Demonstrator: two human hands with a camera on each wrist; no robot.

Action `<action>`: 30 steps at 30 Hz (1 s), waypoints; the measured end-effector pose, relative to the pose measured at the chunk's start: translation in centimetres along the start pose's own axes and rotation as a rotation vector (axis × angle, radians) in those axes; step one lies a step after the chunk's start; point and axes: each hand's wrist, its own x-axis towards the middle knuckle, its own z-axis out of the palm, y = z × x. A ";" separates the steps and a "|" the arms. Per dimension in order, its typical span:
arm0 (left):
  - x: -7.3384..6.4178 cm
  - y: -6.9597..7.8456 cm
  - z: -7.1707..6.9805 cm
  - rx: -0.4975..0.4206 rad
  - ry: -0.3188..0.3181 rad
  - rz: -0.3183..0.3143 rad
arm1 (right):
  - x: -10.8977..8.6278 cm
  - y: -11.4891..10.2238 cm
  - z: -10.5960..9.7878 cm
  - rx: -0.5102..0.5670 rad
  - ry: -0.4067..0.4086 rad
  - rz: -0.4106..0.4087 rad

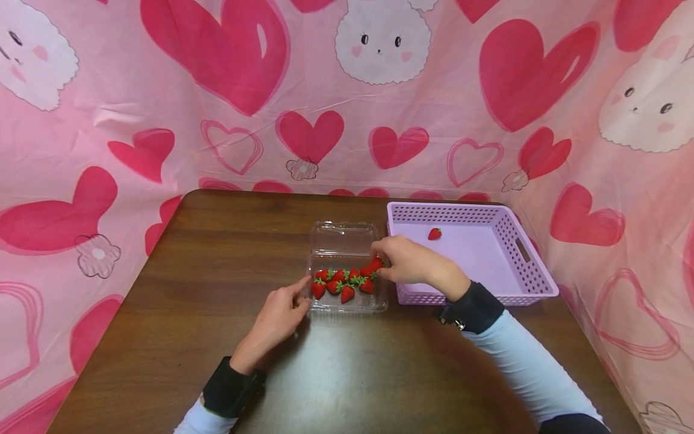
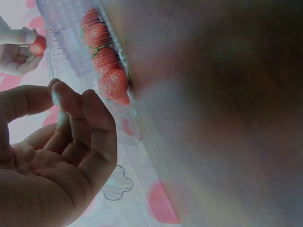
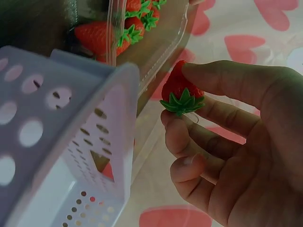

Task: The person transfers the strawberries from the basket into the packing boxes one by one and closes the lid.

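Between its thumb and fingers, the right hand (image 1: 409,260) pinches a red strawberry with green leaves (image 3: 182,92), above the right side of a clear plastic clamshell box (image 1: 347,307). The box stands with its lid (image 1: 344,238) raised at the back. Several strawberries (image 1: 347,293) lie inside it in rough rows. At the box's left edge, the left hand (image 1: 279,313) touches the side with its fingertips, its index finger reaching forward. In the left wrist view, that hand's fingers (image 2: 99,118) are loosely bent beside the clear wall, holding no strawberry.
Right of the box stands a lilac plastic basket (image 1: 477,298) with perforated walls. One strawberry (image 1: 435,234) lies in it near the back left. Both containers are on a dark brown wooden table (image 1: 217,265), with a pink heart-patterned cloth (image 1: 309,135) hanging behind and at the sides.
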 end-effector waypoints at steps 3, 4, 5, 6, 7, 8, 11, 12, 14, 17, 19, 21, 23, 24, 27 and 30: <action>0.0 0.0 0.0 0.000 0.003 0.001 | 0.1 -0.3 0.3 0.005 -0.010 0.004; 0.0 0.0 0.1 0.000 0.003 0.001 | 0.2 -0.4 0.4 0.007 -0.017 0.006; 0.0 0.0 0.1 -0.001 0.003 -0.001 | 0.2 -0.4 0.5 0.007 -0.023 0.002; 0.0 0.0 0.1 -0.003 0.002 -0.003 | 0.3 -0.5 0.7 0.004 -0.027 -0.003; -0.1 0.0 0.1 -0.005 0.001 -0.005 | 0.3 -0.6 0.8 0.000 -0.032 -0.008; -0.1 0.0 0.1 -0.008 0.000 -0.005 | 0.4 -0.6 1.0 0.000 -0.039 -0.011; -0.1 0.0 0.1 -0.012 -0.003 -0.007 | 0.5 -0.7 1.5 -0.016 -0.043 -0.019; -0.1 0.0 0.0 -0.012 -0.003 -0.006 | 0.6 -0.8 1.6 -0.018 -0.044 -0.014; -0.1 0.0 0.0 -0.012 -0.005 -0.006 | 0.6 -0.9 1.9 -0.011 -0.052 0.003; -0.1 0.0 0.0 -0.012 -0.010 -0.011 | 0.6 -1.1 2.2 0.002 -0.063 0.027; -0.1 0.1 0.0 -0.015 -0.014 -0.018 | 0.6 -1.1 2.4 0.013 -0.069 0.034; -0.1 0.1 0.0 -0.015 -0.013 -0.021 | 0.7 -1.2 2.6 0.017 -0.073 0.034; -0.1 0.2 0.0 -0.016 -0.013 -0.022 | 0.8 -1.2 2.9 0.019 -0.083 0.031; -0.1 0.2 -0.1 -0.017 -0.013 -0.024 | 0.8 -1.2 3.1 0.022 -0.089 0.030; -0.1 0.2 -0.1 -0.014 -0.012 -0.024 | 0.9 -1.3 3.6 0.024 -0.112 0.034; -0.1 0.2 0.0 -0.010 -0.010 -0.021 | 1.1 -1.4 4.1 0.016 -0.124 0.042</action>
